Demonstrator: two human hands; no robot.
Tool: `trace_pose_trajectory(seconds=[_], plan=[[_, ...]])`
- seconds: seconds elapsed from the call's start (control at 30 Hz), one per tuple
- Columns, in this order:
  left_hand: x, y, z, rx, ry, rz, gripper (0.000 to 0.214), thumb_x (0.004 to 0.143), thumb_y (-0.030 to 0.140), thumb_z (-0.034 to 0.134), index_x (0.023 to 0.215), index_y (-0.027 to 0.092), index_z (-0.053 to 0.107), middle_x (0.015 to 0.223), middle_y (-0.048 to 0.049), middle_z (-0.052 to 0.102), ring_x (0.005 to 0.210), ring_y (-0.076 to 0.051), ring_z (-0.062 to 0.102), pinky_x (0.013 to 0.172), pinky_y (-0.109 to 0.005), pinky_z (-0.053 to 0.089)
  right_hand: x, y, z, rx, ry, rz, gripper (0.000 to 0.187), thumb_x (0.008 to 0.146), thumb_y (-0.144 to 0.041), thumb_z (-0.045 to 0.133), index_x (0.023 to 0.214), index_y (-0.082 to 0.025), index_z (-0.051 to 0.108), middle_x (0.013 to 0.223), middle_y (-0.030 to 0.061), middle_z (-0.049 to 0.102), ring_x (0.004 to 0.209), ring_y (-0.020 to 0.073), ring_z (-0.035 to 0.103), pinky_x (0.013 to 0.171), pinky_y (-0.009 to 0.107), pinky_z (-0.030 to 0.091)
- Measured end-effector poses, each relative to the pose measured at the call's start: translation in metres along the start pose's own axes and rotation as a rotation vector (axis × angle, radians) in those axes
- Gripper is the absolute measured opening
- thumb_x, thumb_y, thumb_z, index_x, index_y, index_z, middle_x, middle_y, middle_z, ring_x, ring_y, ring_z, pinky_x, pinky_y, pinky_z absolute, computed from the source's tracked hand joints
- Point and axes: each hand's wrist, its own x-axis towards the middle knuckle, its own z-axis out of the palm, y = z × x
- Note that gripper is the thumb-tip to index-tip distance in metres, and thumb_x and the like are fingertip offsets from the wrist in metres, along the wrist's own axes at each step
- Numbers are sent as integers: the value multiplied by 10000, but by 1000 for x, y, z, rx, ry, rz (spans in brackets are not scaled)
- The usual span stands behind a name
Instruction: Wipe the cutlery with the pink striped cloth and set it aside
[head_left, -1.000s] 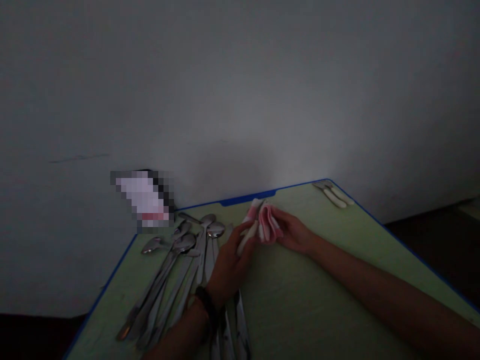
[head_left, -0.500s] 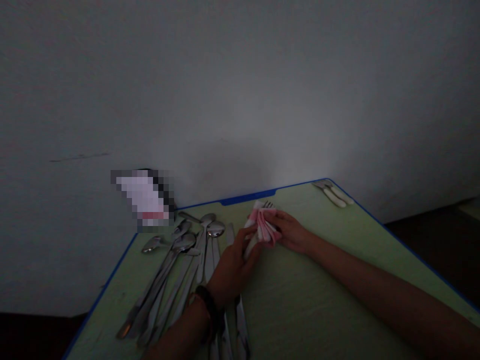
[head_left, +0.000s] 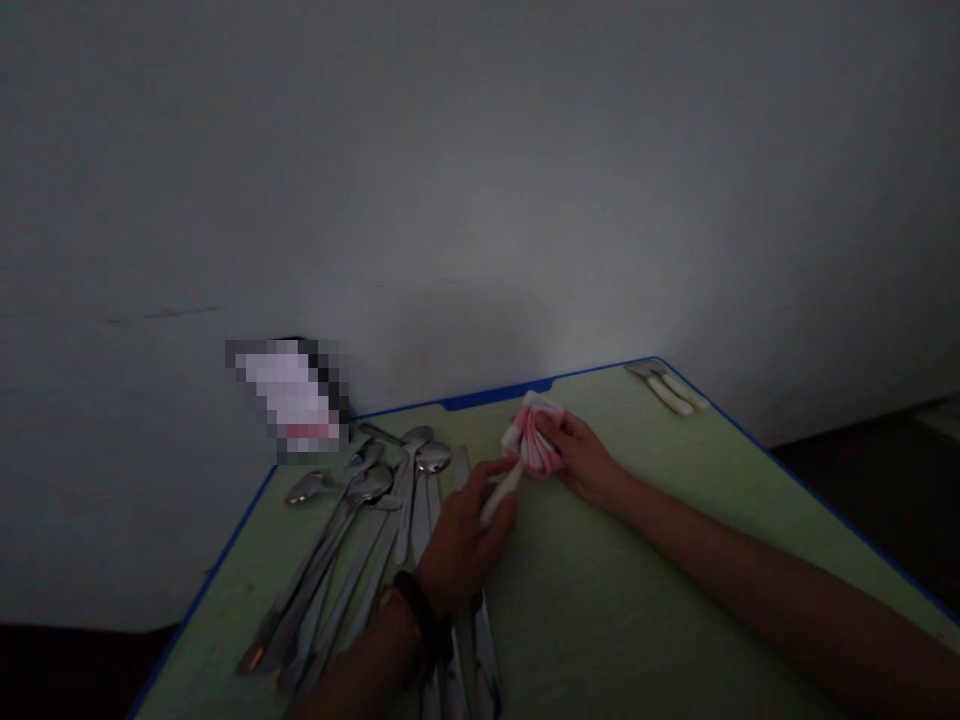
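My left hand (head_left: 472, 520) is closed around the pale handle of a fork (head_left: 501, 495), above the middle of the table. The fork's tines are hidden under a pink and white cloth (head_left: 534, 440). Fingers of my right hand (head_left: 585, 455) grip that cloth, bunched in folds around the fork's head. Just left of my left hand lies a spread of metal spoons (head_left: 433, 458) and other long-handled cutlery (head_left: 360, 580), some of it under my forearm.
A phone-like object (head_left: 289, 395), its face blurred out, leans at the table's back left corner. Two white-handled pieces of cutlery (head_left: 671, 390) lie at the far right corner. The green table (head_left: 637, 620) has a blue edge and stands against a grey wall (head_left: 480, 180).
The cloth has shifted up over the fork's tines, which showed before and are now covered. My right hand moved slightly with it; my left hand keeps hold of the handle.
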Motion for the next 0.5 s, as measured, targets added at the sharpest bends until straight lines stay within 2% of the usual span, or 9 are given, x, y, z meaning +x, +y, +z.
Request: trace_pose_trajectory(seconds=[0.1,0.17,0.33,0.5], plan=[[0,-1,1,31,36,59,307,893,311,398,1171,199,462,1067,-62,649,951,-188,617,766,-271,468,2,1,-3,-12,-33,49,307,679,-350,719,879,-136,630,807,34,666,677,118,593,642,248,458],[0,-2,3,52,43,73,283,895,310,396,1153,209,452,1080,-59,636,963,-185,608,794,-277,454,3,0,-4,-10,-47,89,318,670,-354,724,883,-136,636,808,37,671,688,125,604,661,260,467],[0,-6,7,122,-18,11,231,906,343,365,1086,214,434,840,-11,637,690,-155,598,628,-250,425,1,-5,-3,-20,-90,147,319,685,-370,708,869,-118,641,753,42,668,649,122,601,630,255,469],[0,-2,4,123,-33,24,206,914,338,351,1055,212,434,800,7,611,670,-146,570,631,-248,392,-1,-3,-1,21,-106,124,306,705,-376,695,861,-122,632,758,38,666,666,120,602,640,244,465]])
